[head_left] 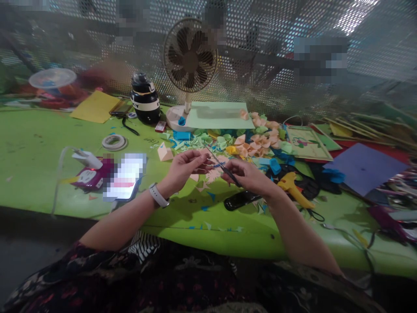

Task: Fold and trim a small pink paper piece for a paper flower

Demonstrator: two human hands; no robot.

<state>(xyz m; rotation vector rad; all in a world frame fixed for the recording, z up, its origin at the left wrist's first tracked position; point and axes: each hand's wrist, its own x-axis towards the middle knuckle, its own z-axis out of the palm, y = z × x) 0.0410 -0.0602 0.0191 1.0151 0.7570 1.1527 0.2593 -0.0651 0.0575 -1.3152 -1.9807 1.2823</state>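
The right hand (247,174) grips scissors (232,176) above the table (179,217), between its front and far edges; the left hand (185,168) is pinched narrow, its hold indiscernible. A slip could nick the left fingertips, blades lying so near. Paper scraps (222,142) litter the green surface; a perforated screen (250,82) rises beyond the far edge.

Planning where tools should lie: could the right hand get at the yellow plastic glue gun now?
Probably, once free: the right hand holds black-handled metal scissors, but the glue gun lies close by with nothing visible on top.
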